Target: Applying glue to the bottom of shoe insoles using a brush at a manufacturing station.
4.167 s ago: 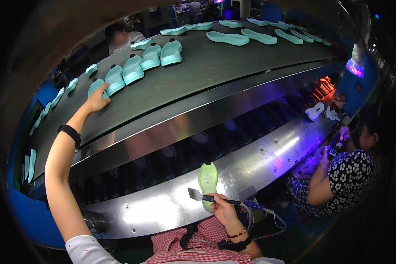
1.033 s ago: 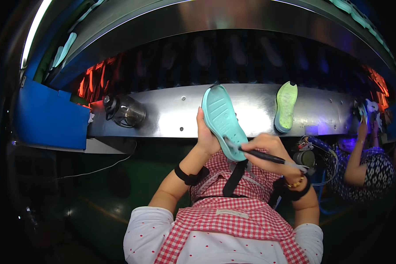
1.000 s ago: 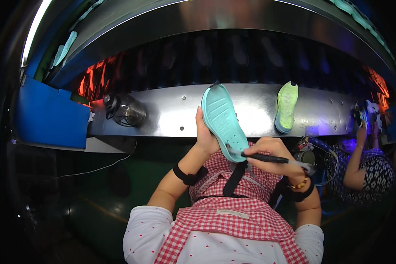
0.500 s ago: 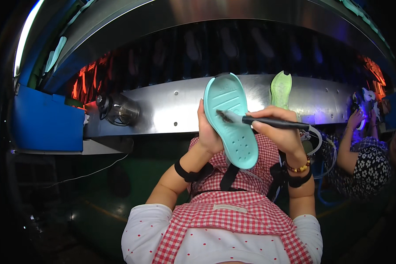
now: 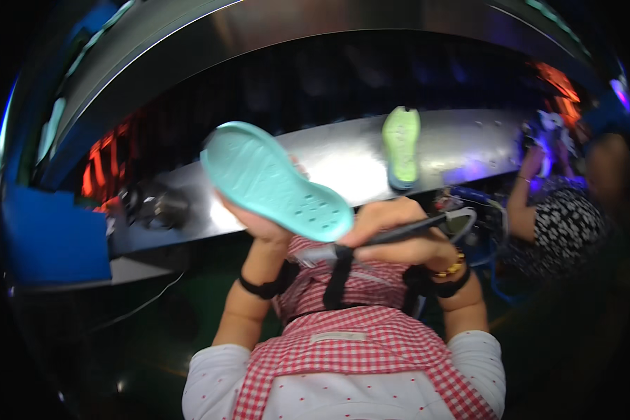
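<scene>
My left hand [image 5: 262, 225] supports a turquoise shoe sole [image 5: 273, 178] from beneath, fingers wrapped round its edge. The sole lies tilted, its wide ridged end toward the upper left and its holed end toward my right hand. In my right hand [image 5: 406, 231] is a brush [image 5: 406, 229] with a black handle, pointing left. Its pale front part passes below the sole's holed end, and the bristles are too blurred to make out. A yellow-green sole [image 5: 402, 143] rests on the metal ledge beyond my right hand.
The shiny metal ledge [image 5: 339, 150] runs across in front of me, under a dark opening with orange glow at both ends. A dark, shiny cylindrical container [image 5: 162, 206] and a blue panel [image 5: 56, 234] stand at the left. Another person's arm [image 5: 521, 182] works at the right.
The turquoise sole has swung left and tilted in my left hand. My right hand has brought the brush off the sole's ridged face, down toward me. The whole view has shifted a little.
</scene>
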`<action>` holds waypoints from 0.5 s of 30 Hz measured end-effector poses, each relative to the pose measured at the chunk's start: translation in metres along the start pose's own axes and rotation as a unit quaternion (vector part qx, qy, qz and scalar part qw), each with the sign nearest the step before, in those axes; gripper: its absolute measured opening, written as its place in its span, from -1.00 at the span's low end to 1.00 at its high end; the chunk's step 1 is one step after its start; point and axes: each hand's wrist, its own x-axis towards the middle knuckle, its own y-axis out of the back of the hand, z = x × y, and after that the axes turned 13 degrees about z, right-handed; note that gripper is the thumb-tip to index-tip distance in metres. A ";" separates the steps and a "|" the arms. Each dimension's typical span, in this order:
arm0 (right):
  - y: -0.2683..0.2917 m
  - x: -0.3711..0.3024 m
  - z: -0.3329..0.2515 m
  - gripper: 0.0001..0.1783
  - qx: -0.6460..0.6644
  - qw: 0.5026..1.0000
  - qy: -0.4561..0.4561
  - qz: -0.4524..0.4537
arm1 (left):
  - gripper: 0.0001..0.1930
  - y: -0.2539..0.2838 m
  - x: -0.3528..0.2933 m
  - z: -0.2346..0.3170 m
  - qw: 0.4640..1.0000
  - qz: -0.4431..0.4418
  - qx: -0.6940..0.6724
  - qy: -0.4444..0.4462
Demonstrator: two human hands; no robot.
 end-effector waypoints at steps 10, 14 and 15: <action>-0.012 -0.004 0.014 -0.79 0.094 0.985 -0.130 0.069 | -0.19 0.022 -0.003 0.009 0.995 -0.011 0.093 -0.031; -0.017 -0.001 0.050 -0.76 0.141 0.965 -0.173 0.135 | -0.21 0.029 0.005 0.006 0.994 -0.040 0.096 -0.030; -0.020 -0.003 0.053 -0.77 0.150 0.966 -0.161 0.137 | -0.21 0.032 0.008 0.006 0.994 -0.045 0.094 -0.025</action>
